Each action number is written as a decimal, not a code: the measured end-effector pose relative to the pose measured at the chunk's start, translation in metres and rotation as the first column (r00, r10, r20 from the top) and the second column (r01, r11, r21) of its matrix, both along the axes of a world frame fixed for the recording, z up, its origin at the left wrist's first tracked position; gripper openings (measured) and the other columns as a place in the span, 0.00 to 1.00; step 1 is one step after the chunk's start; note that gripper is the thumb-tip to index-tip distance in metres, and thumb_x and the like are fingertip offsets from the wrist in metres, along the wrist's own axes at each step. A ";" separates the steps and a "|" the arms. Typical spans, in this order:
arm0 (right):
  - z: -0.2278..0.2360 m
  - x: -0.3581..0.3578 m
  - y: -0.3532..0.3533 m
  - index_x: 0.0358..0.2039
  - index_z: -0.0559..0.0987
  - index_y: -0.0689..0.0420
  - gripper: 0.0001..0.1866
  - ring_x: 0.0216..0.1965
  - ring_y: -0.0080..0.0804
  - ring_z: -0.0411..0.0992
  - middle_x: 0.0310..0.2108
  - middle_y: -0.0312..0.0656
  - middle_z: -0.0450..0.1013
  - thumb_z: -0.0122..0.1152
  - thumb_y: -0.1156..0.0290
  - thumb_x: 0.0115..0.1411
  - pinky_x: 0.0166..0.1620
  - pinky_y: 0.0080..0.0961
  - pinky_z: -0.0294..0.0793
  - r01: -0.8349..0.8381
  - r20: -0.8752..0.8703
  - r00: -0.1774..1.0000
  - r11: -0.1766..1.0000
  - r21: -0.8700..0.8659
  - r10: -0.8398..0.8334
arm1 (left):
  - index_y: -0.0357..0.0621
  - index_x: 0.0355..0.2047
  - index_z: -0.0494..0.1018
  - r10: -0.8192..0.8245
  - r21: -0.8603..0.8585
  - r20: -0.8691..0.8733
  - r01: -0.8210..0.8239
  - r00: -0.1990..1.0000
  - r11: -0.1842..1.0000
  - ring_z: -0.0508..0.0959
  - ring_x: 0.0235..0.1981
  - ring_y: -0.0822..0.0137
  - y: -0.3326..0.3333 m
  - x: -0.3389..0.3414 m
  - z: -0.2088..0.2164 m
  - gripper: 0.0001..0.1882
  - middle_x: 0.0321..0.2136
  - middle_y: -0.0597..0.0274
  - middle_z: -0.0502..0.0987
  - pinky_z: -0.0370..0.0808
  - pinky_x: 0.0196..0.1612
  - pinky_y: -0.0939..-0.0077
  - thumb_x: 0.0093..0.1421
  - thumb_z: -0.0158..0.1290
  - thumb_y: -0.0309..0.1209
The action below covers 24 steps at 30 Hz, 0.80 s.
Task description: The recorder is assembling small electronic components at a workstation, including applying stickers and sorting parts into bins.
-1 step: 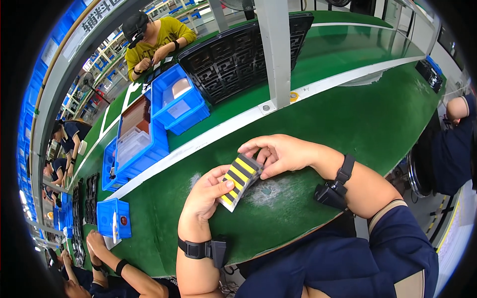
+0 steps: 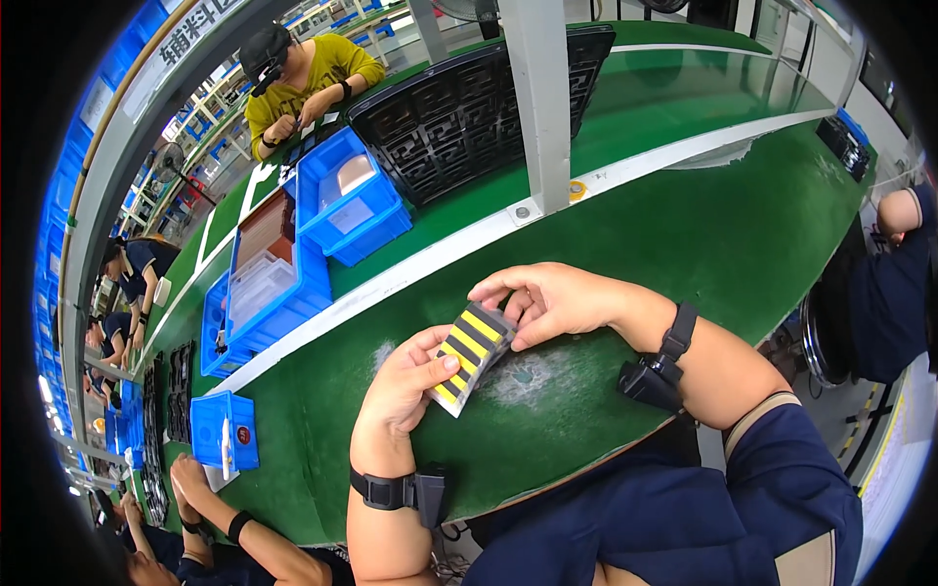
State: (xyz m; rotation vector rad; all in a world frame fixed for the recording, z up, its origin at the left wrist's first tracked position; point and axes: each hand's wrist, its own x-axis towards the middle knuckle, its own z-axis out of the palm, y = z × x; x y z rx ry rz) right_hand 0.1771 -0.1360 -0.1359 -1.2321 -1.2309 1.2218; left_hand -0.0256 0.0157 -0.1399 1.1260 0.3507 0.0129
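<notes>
A small flat piece with yellow and black stripes point(image 2: 469, 349), seemingly a thin stack of sheets with a pale lower edge, is held above the green worktop. My left hand point(image 2: 405, 379) is closed on its lower left side, thumb lying across the stripes. At the upper right end, the curled fingers and thumb of my right hand point(image 2: 547, 305) grip its edge, which looks grey and partly covered by them. Its underside is hidden. Black straps with small boxes sit on both my forearms.
Beyond a white rail point(image 2: 459, 244) stand blue bins point(image 2: 347, 200) and a black lattice tray point(image 2: 440, 127). A grey post point(image 2: 539, 107) rises from the rail. A small blue bin point(image 2: 223, 430) is at left, near a co-worker's hands point(image 2: 191, 481). Another person point(image 2: 318, 73) works across the table.
</notes>
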 end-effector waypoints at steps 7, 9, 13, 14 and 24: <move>-0.001 0.000 -0.001 0.60 0.62 0.63 0.38 0.42 0.24 0.72 0.51 0.44 0.67 0.64 0.86 0.48 0.45 0.21 0.76 -0.057 -0.169 0.983 0.996 0.072 0.069 | 0.33 0.50 0.67 -0.010 -0.106 0.059 0.016 0.998 0.994 0.79 0.38 0.66 -0.003 0.003 0.002 0.27 0.40 0.56 0.77 0.78 0.38 0.72 0.53 0.61 0.33; 0.002 -0.003 -0.002 0.60 0.62 0.63 0.38 0.42 0.24 0.72 0.49 0.44 0.68 0.65 0.86 0.48 0.45 0.21 0.76 -0.053 -0.163 0.985 0.996 0.070 0.063 | 0.33 0.50 0.67 -0.024 -0.129 0.074 0.034 0.997 0.991 0.79 0.38 0.65 -0.003 0.003 0.002 0.27 0.40 0.56 0.76 0.78 0.39 0.71 0.54 0.61 0.34; 0.001 -0.003 -0.001 0.58 0.65 0.62 0.37 0.37 0.21 0.71 0.48 0.43 0.69 0.66 0.85 0.45 0.44 0.21 0.75 -0.039 -0.138 0.989 0.997 0.067 0.048 | 0.32 0.50 0.67 -0.042 -0.127 0.098 0.055 0.994 0.990 0.78 0.38 0.65 -0.001 0.002 -0.001 0.27 0.40 0.55 0.77 0.78 0.39 0.70 0.54 0.60 0.35; 0.001 -0.003 -0.001 0.58 0.65 0.62 0.37 0.37 0.21 0.71 0.48 0.43 0.69 0.66 0.85 0.45 0.44 0.21 0.75 -0.036 -0.140 0.989 0.997 0.067 0.045 | 0.32 0.50 0.67 -0.035 -0.132 0.106 0.049 0.994 0.990 0.78 0.38 0.65 0.000 0.002 -0.002 0.27 0.40 0.55 0.77 0.79 0.39 0.70 0.54 0.60 0.36; 0.001 0.003 0.000 0.55 0.68 0.63 0.34 0.37 0.20 0.71 0.44 0.41 0.72 0.67 0.84 0.45 0.43 0.20 0.75 -0.015 -0.183 0.983 1.000 0.024 0.019 | 0.32 0.48 0.68 -0.011 -0.169 0.120 0.031 0.993 0.985 0.79 0.36 0.65 0.004 0.000 -0.003 0.28 0.39 0.55 0.77 0.79 0.38 0.70 0.52 0.61 0.37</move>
